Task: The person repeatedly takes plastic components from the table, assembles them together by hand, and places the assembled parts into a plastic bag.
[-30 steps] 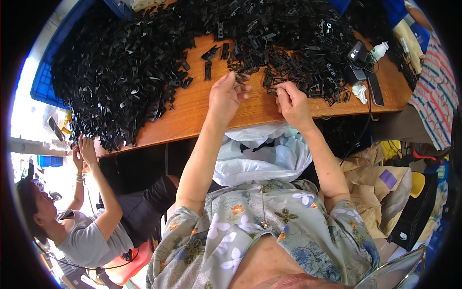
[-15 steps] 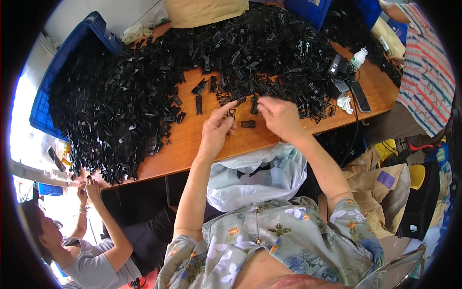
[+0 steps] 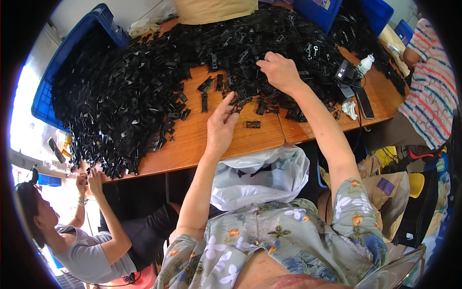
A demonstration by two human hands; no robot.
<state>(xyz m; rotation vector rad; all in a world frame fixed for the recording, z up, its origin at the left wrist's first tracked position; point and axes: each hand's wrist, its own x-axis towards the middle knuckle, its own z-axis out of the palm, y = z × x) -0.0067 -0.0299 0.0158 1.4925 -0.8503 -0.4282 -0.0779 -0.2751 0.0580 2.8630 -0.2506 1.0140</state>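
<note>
My left hand (image 3: pixel 221 127) is over the near edge of the wooden table, a small black plastic part (image 3: pixel 236 107) between its index finger and thumb. That part partly blends with the loose pieces behind it. Farther forward and to the right, my right hand (image 3: pixel 280 72) reaches over a broad heap of black plastic parts (image 3: pixel 245 48). Its fingers are bent together at the heap, and whatever their tips hold is hidden. One single black part (image 3: pixel 253 124) lies on the bare wood to the right of my left hand.
Another heap (image 3: pixel 110 101) spills from a blue crate (image 3: pixel 45 96) at left. A white plastic bag (image 3: pixel 260 185) hangs below the table edge. A bottle (image 3: pixel 365 63), a phone (image 3: pixel 364 102) and a cable are at right. One person works at lower left, another stands at right.
My right hand has moved forward from beside my left hand onto the heap. My left hand has stayed near the same place. The view has shifted slightly.
</note>
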